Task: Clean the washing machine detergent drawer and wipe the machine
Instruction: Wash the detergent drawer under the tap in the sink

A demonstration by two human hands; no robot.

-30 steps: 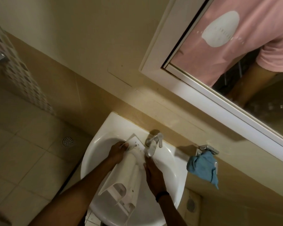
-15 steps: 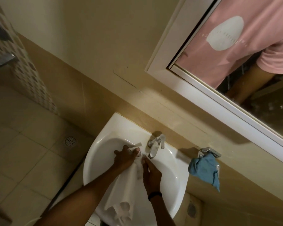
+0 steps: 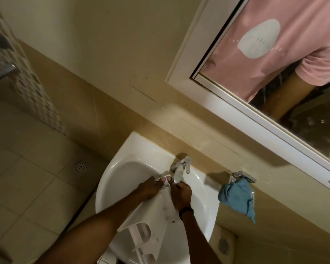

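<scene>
The white detergent drawer (image 3: 157,216) lies tilted in the wash basin (image 3: 122,151). Its long axis runs from the tap (image 3: 180,168) back toward the person, with the open compartments at the near, lower end and the far end up under the spout. Both hands meet at that far end: the left hand (image 3: 152,187) curls over its left edge, and the right hand (image 3: 180,195), black band on the wrist, grips the right edge. A blue cloth (image 3: 236,197) hangs from a chrome wall holder (image 3: 243,176) beside the basin.
</scene>
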